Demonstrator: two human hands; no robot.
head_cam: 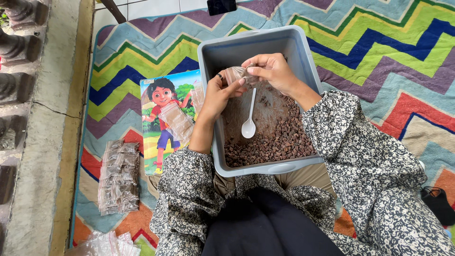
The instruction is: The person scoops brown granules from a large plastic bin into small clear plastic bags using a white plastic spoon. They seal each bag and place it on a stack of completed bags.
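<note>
A grey plastic tub (208,57) rests against my lap, partly filled with small dark brown granules (275,142). Above it, my left hand (219,95) and my right hand (272,71) both pinch a small clear plastic bag (235,74) at its mouth. A white plastic spoon (249,124) lies in the tub on the granules, bowl toward me. My left hand wears a dark ring.
A cartoon picture board (166,137) lies left of the tub with a few clear bags (177,121) on it. A row of filled bags (118,175) sits further left on the zigzag mat (379,42). Empty bags (106,244) lie at bottom left. A concrete ledge (42,142) borders the mat.
</note>
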